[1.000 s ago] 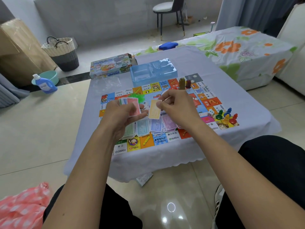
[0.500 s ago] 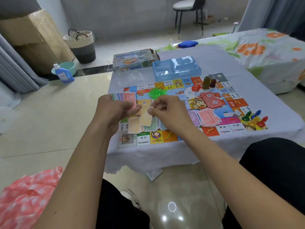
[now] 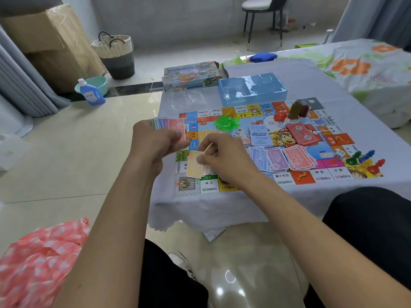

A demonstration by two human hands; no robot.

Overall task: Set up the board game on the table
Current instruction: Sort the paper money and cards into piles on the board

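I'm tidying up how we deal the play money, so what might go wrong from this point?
The left hand grips a fanned stack of notes out past the table edge; a loose grip might drop some on the floor. The right hand pinches a yellow note close over the sorted piles; a sweep of the wrist may scatter them. The pawns stand near the board's corner and might tip if the cloth is tugged.

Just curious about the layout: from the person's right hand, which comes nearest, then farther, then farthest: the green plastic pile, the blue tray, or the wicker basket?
From the right hand:
1. Green plastic pile, on the board just beyond.
2. Blue tray, at the table's far end.
3. Wicker basket, on the floor, far left.
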